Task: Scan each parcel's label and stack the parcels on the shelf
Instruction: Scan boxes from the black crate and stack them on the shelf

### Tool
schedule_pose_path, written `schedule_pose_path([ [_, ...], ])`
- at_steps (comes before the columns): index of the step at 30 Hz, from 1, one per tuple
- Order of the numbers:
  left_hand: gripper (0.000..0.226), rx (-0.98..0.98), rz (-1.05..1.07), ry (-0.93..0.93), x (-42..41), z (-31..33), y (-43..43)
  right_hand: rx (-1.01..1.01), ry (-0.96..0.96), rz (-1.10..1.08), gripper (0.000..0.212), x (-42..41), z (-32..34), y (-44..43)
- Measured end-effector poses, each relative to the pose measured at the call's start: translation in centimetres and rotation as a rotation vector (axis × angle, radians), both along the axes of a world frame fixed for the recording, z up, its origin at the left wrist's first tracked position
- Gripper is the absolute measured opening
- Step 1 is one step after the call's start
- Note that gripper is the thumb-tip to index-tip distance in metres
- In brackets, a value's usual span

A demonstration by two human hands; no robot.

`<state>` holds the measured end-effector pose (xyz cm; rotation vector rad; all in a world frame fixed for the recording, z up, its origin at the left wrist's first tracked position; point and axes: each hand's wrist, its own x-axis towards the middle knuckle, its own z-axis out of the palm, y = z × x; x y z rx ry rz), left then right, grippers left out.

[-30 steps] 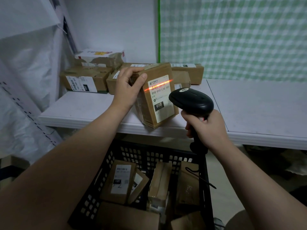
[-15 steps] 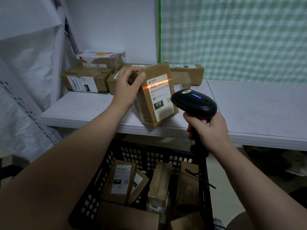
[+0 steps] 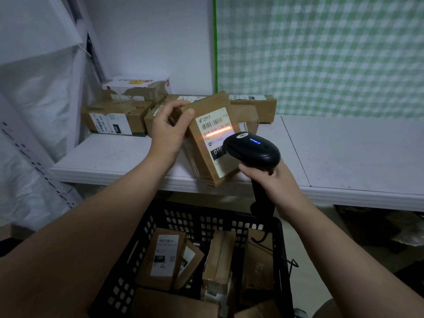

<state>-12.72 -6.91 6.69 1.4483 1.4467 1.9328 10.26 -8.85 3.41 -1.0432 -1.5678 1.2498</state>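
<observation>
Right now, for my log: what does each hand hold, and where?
Left hand: brown cardboard parcel, top-left corner. Right hand: black barcode scanner, handle.

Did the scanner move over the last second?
Yes. Against the shelf seam, the scanner in the right hand has shifted slightly left, its head now covering part of the label on the parcel.

I am working with my left forearm (image 3: 91, 226) and right forearm (image 3: 332, 237) showing bare from the lower edge of the view up to the wrists, with my left hand (image 3: 168, 134) and right hand (image 3: 275, 180) going bare too and my fingers (image 3: 249, 168) showing smooth, rounded tips.
</observation>
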Motion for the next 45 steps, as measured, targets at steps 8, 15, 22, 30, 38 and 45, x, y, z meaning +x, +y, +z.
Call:
schedule_pose_path([
  [8, 0.043, -0.347, -0.261, -0.099, 6.7, -1.8, 2.0, -0.249, 0.284, -0.149, 0.026, 3.4, -0.4, -0.8],
  [15, 0.091, -0.452, -0.624, 0.603, 13.9, -4.1, 1.4, -0.198, 0.306, -0.486, 0.035, 6.7, -0.4, -0.3],
  [22, 0.051, -0.305, -0.214, 1.084, 15.5, -3.1, 7.2, -0.177, 0.328, -0.489, 0.015, 7.9, -0.2, 5.8],
  [30, 0.039, -0.276, 0.132, 1.428, 15.6, -2.7, 12.0, -0.231, 0.392, -0.428, 0.021, 8.5, -1.0, 10.0],
  [38, 0.038, -0.331, 0.211, 1.408, 14.6, -3.0, 14.1, -0.259, 0.416, -0.368, 0.017, 8.1, -1.2, 10.4],
  [45, 0.048, -0.299, 0.119, 1.252, 11.9, -4.3, 9.0, -0.213, 0.256, -0.283, 0.008, 8.0, -0.6, 8.1],
])
